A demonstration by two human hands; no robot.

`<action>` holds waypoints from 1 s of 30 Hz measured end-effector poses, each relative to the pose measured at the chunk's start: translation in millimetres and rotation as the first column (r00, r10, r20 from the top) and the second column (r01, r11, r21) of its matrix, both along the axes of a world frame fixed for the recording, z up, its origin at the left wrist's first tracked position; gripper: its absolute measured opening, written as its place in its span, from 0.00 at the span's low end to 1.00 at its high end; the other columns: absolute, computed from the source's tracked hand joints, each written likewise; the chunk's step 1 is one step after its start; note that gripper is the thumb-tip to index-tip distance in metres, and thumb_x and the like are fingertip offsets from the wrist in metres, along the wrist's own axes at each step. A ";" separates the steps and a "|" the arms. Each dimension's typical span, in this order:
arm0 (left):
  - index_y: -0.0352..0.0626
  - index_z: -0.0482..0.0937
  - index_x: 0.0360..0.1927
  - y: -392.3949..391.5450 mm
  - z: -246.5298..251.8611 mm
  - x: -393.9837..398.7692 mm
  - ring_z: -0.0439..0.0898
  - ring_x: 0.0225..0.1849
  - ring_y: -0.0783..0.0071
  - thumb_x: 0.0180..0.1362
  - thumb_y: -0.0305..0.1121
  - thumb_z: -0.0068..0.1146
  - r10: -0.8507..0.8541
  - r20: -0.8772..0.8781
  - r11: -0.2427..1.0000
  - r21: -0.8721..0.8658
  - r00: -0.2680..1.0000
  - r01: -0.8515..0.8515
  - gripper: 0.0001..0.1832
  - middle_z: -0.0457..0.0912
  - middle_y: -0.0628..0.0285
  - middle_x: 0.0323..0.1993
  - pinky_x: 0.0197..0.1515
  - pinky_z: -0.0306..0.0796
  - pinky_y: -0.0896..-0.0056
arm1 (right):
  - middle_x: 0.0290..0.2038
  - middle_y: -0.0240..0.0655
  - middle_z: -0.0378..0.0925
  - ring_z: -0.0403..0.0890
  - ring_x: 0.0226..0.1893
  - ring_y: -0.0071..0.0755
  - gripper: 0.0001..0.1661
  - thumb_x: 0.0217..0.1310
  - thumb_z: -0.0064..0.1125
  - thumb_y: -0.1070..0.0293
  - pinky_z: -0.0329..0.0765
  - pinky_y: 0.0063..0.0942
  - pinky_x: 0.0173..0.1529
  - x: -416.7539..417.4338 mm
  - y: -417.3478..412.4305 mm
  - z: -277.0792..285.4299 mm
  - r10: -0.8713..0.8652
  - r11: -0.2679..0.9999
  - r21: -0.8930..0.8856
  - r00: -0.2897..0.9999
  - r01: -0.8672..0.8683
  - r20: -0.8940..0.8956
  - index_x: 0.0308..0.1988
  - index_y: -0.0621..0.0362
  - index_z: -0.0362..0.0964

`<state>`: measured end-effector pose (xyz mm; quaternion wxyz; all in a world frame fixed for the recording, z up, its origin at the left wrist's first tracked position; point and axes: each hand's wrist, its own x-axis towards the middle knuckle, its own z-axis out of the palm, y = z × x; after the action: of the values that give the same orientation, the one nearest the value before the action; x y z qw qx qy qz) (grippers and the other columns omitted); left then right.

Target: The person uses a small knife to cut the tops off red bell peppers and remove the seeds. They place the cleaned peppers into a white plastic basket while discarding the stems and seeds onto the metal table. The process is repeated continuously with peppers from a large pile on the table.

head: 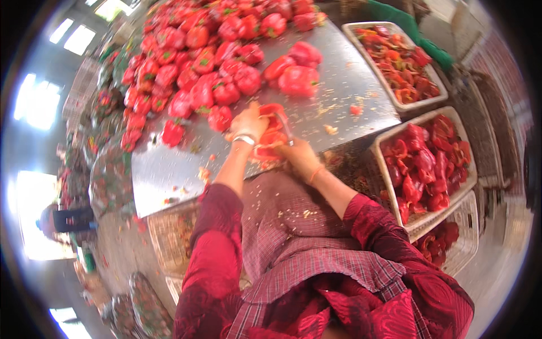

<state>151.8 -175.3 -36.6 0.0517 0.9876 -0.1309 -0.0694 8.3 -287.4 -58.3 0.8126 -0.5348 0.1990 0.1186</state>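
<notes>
A red bell pepper, cut open (271,142), is at the near edge of the metal table (360,123). My left hand (249,123) grips it from the left. In my right hand (300,154) is a knife (284,123), its blade at the pepper's right side. Whole red bell peppers (199,59) lie heaped beyond my left hand, and several more (296,70) lie just past the cut one. Pale seeds and scraps (330,129) are scattered over the metal. Seeds also dot the checked apron (296,212) on my lap.
At the right, one plastic crate (377,156) holds cut red peppers, with another (470,229) below it. A farther crate (349,31) contains pepper scraps. Under the table's left edge is a crate (163,250). Filled bags (112,182) line the left, where a person (63,220) is visible.
</notes>
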 end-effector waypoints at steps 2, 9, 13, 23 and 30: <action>0.41 0.75 0.44 17.1 -20.5 5.6 0.83 0.37 0.50 0.52 0.43 0.59 0.053 0.080 0.982 -0.186 0.995 -0.037 0.20 0.83 0.44 0.34 0.38 0.74 0.52 | 0.21 0.32 0.75 0.72 0.16 0.22 0.15 0.57 0.60 0.62 0.68 0.25 0.21 -6.5 -4.9 -7.7 -0.045 0.997 -0.066 0.998 0.048 0.045 0.40 0.60 0.76; 0.36 0.73 0.37 55.8 30.2 -79.2 0.79 0.51 0.61 0.56 0.12 0.54 -0.154 0.710 0.634 -0.462 0.687 0.620 0.10 0.79 0.51 0.50 0.52 0.74 0.63 | 0.43 0.42 0.76 0.79 0.44 0.43 0.21 0.50 0.60 0.73 0.75 0.35 0.49 -19.4 -52.9 12.7 -0.207 0.711 -0.312 0.611 0.630 0.764 0.48 0.53 0.77; 0.37 0.70 0.38 53.0 34.0 -111.1 0.78 0.51 0.58 0.57 0.13 0.55 -0.263 0.734 0.605 -0.380 0.626 0.700 0.11 0.79 0.50 0.51 0.52 0.74 0.62 | 0.41 0.39 0.76 0.77 0.46 0.43 0.18 0.48 0.62 0.72 0.74 0.37 0.51 -26.6 -77.3 59.6 -0.203 0.671 -0.296 0.553 0.679 0.808 0.44 0.53 0.76; 0.41 0.78 0.37 -138.8 69.5 -250.7 0.81 0.46 0.60 0.54 0.26 0.62 -0.706 0.450 0.112 -0.691 0.547 0.714 0.08 0.81 0.55 0.43 0.48 0.75 0.64 | 0.40 0.33 0.79 0.81 0.38 0.25 0.21 0.57 0.61 0.77 0.81 0.26 0.42 -229.6 -208.8 75.1 -0.253 0.310 -0.561 0.635 0.767 0.729 0.51 0.53 0.73; 0.42 0.76 0.38 -133.9 17.7 -249.4 0.81 0.37 0.57 0.51 0.26 0.63 -0.924 0.259 0.089 -0.566 0.280 0.819 0.10 0.80 0.55 0.38 0.39 0.77 0.63 | 0.28 0.23 0.73 0.65 0.17 0.14 0.24 0.63 0.58 0.68 0.65 0.15 0.20 -500.4 -311.1 13.7 -0.855 -0.163 -0.873 0.375 0.460 0.358 0.59 0.51 0.70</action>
<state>-97.6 -309.2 -18.9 0.3229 0.6243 -0.7010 -0.1208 -492.1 -598.6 -44.6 0.2379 -0.6519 0.6181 -0.3693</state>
